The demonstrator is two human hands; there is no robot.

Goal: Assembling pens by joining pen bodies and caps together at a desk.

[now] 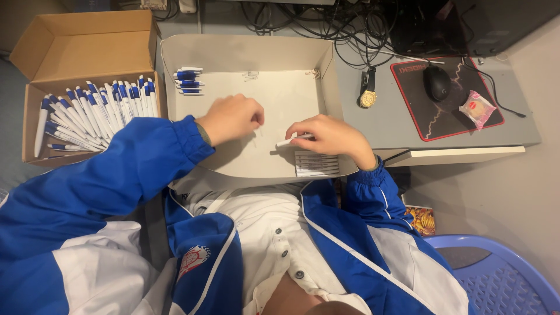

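- Right hand point(332, 135) is pinching a white pen part point(290, 141) between thumb and fingers, tip pointing left, resting low over the floor of the shallow cardboard tray point(326, 64).
- Left hand point(231, 118) is curled narrow, fingers tucked down on the tray floor; can't tell whether it's holding a small piece.
- Just below the right hand, a row of white pen barrels point(317, 164) is lying side by side at the tray's near edge.
- At the tray's far left corner, a small stack of finished blue-and-white pens point(188, 80) is sitting well apart from both hands.
- Left of the tray, an open cardboard box point(81, 41) is holding many blue-and-white pens point(93, 114), fanned out.
- Judging by the layout: pen assembly is mid-step, one part in hand, mate piece not yet joined.
- Next move looks like needing both hands brought together, parts lined up end to end, then pushed.
- Tabletop point(385, 116) to the right is carrying a wristwatch point(367, 93) and a mouse point(436, 83) on its pad.
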